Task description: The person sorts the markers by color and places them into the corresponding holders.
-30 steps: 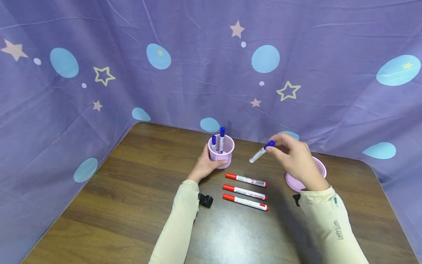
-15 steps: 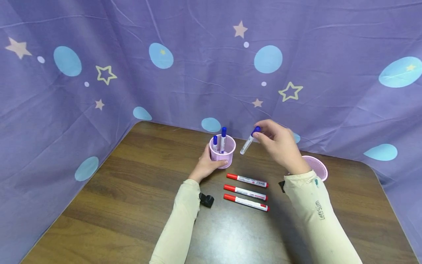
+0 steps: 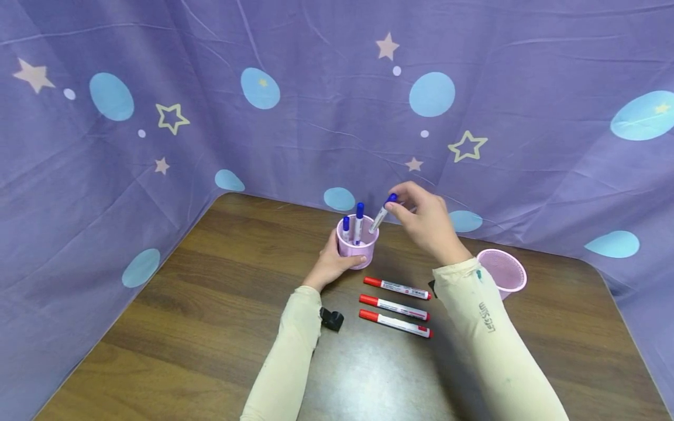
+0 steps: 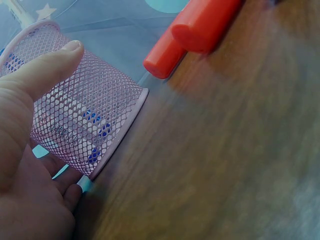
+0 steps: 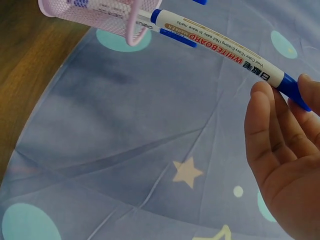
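Observation:
My left hand (image 3: 330, 263) grips a pink mesh pen cup (image 4: 100, 85) that stands on the table, thumb across its near side and fingers behind. Two blue-capped markers (image 3: 359, 225) lean upright inside the cup. A third blue whiteboard marker (image 5: 215, 47) is pinched by its blue end in my right hand (image 3: 423, 219). It slants down to the left, its lower end right at the cup's rim in the head view. Three red markers (image 3: 397, 307) lie roughly parallel on the table in front of the cup.
A second pink mesh cup (image 3: 502, 272) stands at the right, partly behind my right sleeve. Wooden tabletop (image 3: 210, 280) spreads around everything. A purple curtain (image 3: 316, 117) with stars and blue ovals hangs along the table's back and left edges.
My right hand has carried the blue marker left to the held cup, and the marker has tilted steeper. The second cup shows more fully. My left hand keeps its grip.

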{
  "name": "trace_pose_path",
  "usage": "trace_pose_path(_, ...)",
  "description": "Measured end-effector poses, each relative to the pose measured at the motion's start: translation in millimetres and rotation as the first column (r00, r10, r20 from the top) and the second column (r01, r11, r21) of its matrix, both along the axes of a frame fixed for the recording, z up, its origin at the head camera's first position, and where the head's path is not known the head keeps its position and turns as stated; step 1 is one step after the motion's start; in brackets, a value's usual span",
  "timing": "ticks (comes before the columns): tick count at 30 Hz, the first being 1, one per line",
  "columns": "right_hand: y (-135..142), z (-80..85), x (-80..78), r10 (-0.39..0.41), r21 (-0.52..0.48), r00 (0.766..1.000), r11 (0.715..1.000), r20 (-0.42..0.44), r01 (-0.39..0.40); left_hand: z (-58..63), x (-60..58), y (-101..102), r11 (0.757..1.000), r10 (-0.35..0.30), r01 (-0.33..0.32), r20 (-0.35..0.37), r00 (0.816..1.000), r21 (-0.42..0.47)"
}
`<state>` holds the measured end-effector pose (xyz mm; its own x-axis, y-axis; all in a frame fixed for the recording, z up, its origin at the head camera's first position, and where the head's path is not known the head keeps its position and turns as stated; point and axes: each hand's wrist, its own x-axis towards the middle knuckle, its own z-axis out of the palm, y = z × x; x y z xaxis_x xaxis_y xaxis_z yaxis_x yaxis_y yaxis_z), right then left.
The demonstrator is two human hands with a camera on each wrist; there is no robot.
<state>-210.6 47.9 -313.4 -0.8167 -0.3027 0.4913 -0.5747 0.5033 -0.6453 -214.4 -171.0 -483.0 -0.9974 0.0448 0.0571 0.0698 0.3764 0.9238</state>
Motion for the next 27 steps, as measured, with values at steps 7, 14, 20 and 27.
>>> trace_pose_path(7,-6.1,-10.1,-6.1,0.006,0.029,1.0,1.0,0.013,-0.006,0.8,-0.6,-0.5,1.0,-0.001,0.001,0.005,1.0,0.004)
trace_pose_path(14,-11.2,-26.8,-13.8,0.004,0.068,0.996,0.998,0.093,-0.011,-0.3,-0.9,-0.7,1.0,-0.004,0.004,-0.01,1.0,0.022)
trace_pose_path(20,-17.0,-41.1,-18.2,0.007,0.121,0.992,0.992,0.126,-0.023,-0.7,-1.2,-1.1,1.0,0.001,0.0,-0.017,1.0,0.024)
trace_pose_path(27,-22.0,-55.7,-20.0,0.015,0.122,0.989,0.992,0.15,-0.034,0.0,-0.1,-0.3,1.0,-0.002,0.003,-0.017,1.0,0.031)
